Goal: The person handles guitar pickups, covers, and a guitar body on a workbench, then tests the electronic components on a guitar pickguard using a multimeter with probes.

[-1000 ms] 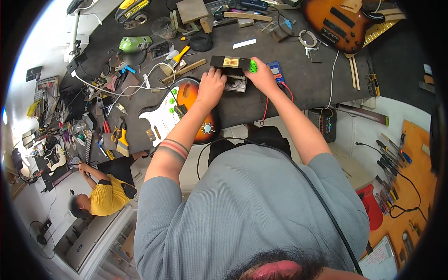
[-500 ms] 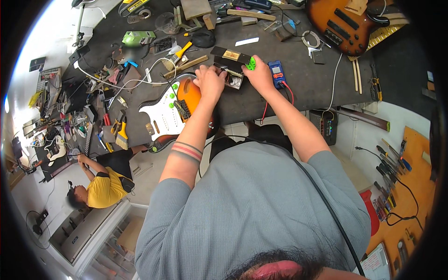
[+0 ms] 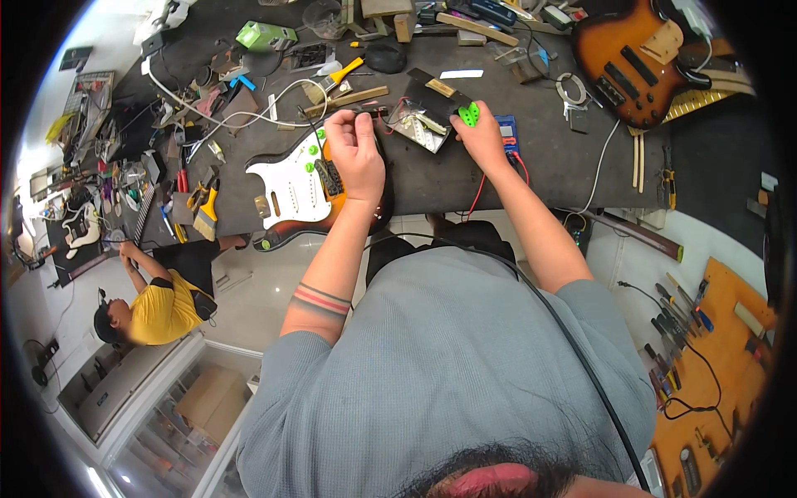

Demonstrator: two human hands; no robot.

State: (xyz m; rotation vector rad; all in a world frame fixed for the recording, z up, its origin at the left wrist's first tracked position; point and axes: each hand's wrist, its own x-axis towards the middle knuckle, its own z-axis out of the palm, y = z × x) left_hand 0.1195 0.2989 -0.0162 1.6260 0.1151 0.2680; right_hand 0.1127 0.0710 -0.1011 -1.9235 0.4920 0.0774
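My left hand (image 3: 357, 153) is raised over the upper right of a sunburst electric guitar body with a white pickguard (image 3: 290, 192) and bright green knobs. Its fingers are curled in with the thumb up; whatever they may hold is hidden. To the right lies a small open case with a black flap (image 3: 434, 96) and a pale, shiny inside (image 3: 422, 127). A thin red wire curls at its left side. My right hand (image 3: 483, 139) is closed on a bright green piece with dark holes (image 3: 470, 114), against the case's right end.
A blue multimeter (image 3: 507, 129) with red leads sits beside my right hand. Beyond the guitar lie a wooden stick (image 3: 347, 100) and a yellow-handled brush (image 3: 341, 73). Another guitar (image 3: 618, 62) is at far right. Tools clutter the left, where a person in yellow (image 3: 173, 303) works.
My left hand has drawn back from the case to the left and lifted. The case has turned, showing more of its inside. My right hand keeps the green piece; the whole view has shifted.
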